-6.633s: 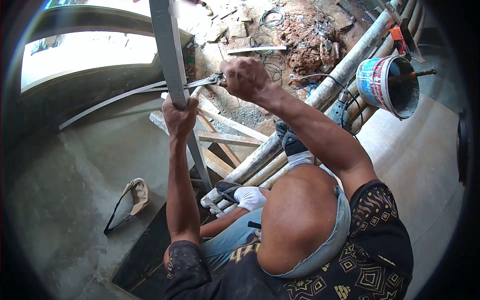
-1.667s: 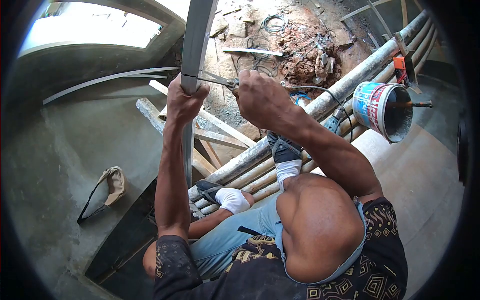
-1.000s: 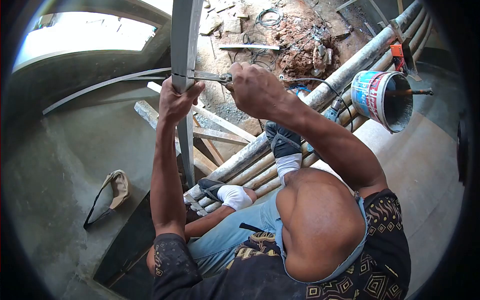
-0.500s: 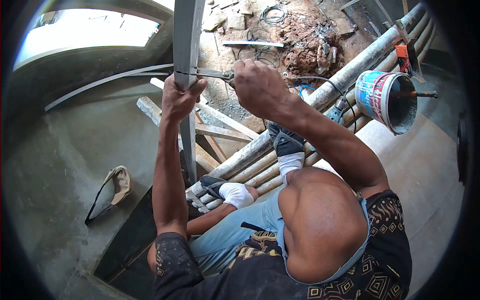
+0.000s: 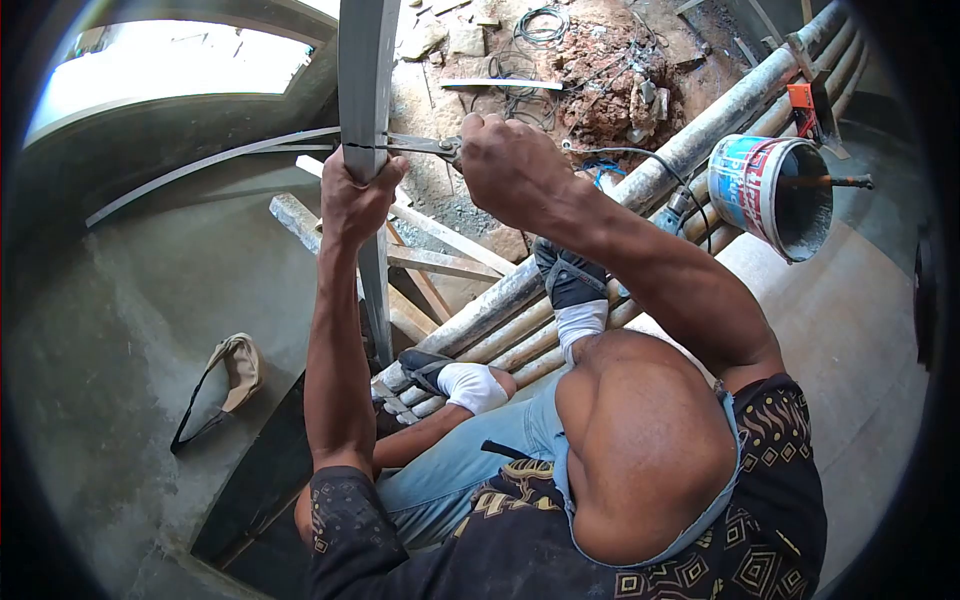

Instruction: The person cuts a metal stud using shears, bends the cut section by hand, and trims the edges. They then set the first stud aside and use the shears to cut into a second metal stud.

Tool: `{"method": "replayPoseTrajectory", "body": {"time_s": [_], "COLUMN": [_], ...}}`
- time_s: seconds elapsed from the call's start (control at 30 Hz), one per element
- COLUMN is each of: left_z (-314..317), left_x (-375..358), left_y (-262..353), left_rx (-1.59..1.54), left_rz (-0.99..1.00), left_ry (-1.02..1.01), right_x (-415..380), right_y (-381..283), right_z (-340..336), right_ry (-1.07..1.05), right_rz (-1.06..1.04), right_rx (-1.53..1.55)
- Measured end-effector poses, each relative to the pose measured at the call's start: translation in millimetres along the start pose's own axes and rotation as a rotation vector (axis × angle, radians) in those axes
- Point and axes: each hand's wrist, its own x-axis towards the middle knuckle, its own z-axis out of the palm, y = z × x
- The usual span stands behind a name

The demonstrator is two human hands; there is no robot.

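Observation:
A long grey metal channel point(image 5: 366, 75) stands upright in front of me. My left hand point(image 5: 355, 205) is closed around it, thumb on its right side, just below a dark line across the metal. My right hand point(image 5: 522, 182) grips a pair of tin snips point(image 5: 425, 145), whose handles are mostly hidden in the fist. The snips' blades reach left to the channel's right edge, level with that dark line. How far they are opened is hard to make out.
Thick pipes point(image 5: 690, 145) run diagonally under my feet. A paint bucket point(image 5: 752, 190) stands at right, near a blue power tool point(image 5: 668, 218). A cap point(image 5: 240, 370) lies on the left. Rubble point(image 5: 610, 75), coiled wire point(image 5: 542, 25) and metal strips lie beyond.
Both hands, the channel and the snips have shifted very slightly left in view. The grip of each hand looks the same, and the snips remain at the dark line.

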Motion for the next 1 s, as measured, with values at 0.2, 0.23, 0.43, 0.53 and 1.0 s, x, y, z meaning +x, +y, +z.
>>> {"method": "replayPoseTrajectory", "body": {"time_s": [0.2, 0.23, 0.43, 0.53, 1.0], "left_z": [1.6, 2.3, 2.0, 0.4, 6.6], "left_x": [-1.1, -1.7, 0.7, -0.2, -3.0], "left_y": [-0.4, -0.2, 1.3, 3.4, -1.2], "left_rx": [-0.018, -0.031, -0.044, -0.047, -0.009], "left_rz": [0.014, 0.008, 0.006, 0.002, -0.045], "left_ry": [0.017, 0.026, 0.016, 0.014, 0.100], "right_x": [2.9, 3.2, 5.7, 6.8, 15.0], "right_y": [3.3, 4.9, 11.3, 12.0, 30.8], "right_z": [-8.4, -5.6, -2.7, -1.9, 21.6], "right_ry": [-0.085, -0.084, -0.041, -0.040, 0.130], "right_rz": [0.027, 0.031, 0.001, -0.016, -0.118], "right_rx": [0.104, 0.104, 0.094, 0.091, -0.049]}}
